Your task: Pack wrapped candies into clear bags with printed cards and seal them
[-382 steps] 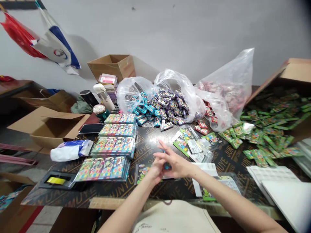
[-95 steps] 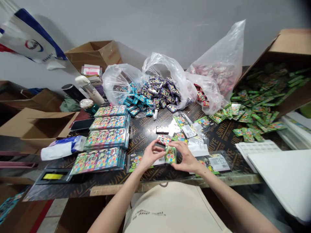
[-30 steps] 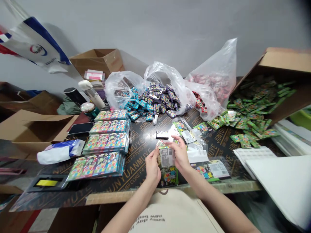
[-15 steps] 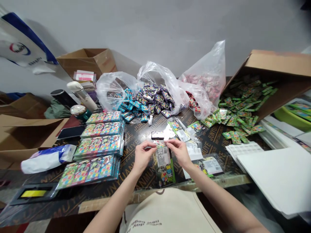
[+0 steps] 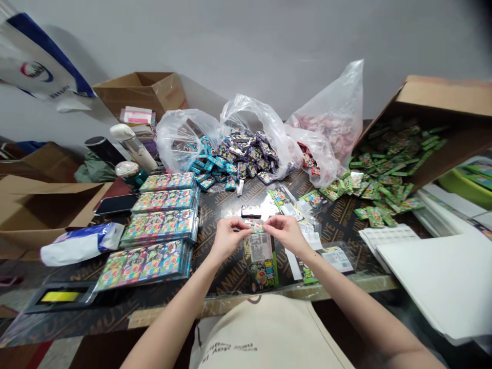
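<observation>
Both hands meet at a small, colourful printed packet (image 5: 254, 225) above the middle of the table. My left hand (image 5: 230, 237) pinches its left end between thumb and fingertips. At its right end, my right hand (image 5: 283, 233) has a similar pinch. Directly below lies a flat printed sleeve (image 5: 262, 271) with a pale text panel and a green edge; whether it joins the packet, I cannot tell. A small dark box (image 5: 251, 211) sits just beyond my fingers. More printed sleeves (image 5: 285, 202) lie to the right, one partly under my right forearm.
Stacks of printed packs (image 5: 144, 261) stand at left, near a tissue pack (image 5: 82, 245) and a phone (image 5: 115, 204). Behind are blue packets (image 5: 215, 166), purple packets (image 5: 249, 151) and clear bags (image 5: 326, 128). Green packets (image 5: 384, 179) spill from a tipped carton (image 5: 446, 97) at right.
The view has shifted slightly. My fingers have come a little closer together on the packet, and more of its printed face shows. A sleeve under my right forearm now shows more green.
</observation>
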### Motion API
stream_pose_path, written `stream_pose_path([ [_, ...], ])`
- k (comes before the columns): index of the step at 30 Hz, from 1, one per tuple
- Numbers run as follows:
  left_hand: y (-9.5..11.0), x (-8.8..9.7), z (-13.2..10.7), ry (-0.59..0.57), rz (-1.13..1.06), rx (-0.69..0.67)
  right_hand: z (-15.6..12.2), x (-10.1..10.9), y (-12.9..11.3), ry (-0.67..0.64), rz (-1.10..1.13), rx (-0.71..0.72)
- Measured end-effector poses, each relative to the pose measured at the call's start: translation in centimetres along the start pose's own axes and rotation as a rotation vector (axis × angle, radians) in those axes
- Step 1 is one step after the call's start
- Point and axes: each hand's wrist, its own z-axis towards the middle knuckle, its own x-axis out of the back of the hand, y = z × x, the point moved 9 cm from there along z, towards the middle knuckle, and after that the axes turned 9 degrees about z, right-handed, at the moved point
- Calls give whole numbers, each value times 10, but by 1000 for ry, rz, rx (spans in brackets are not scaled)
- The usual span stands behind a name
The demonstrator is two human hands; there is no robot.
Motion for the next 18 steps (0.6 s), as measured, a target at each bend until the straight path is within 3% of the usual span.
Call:
stream_pose_path([
  [4,28,-2,-13,25,233,-292,-6,4,-6,-26,-18,28],
  [7,34,-6,-19,38,282,-373,-16,9,-11,1,-43,108],
  [12,23,-10,-15,32,123,-232,-23,20,-1,85,34,78],
  [18,12,-10,-16,27,10,-81,-20,23,8,97,73,59],
])
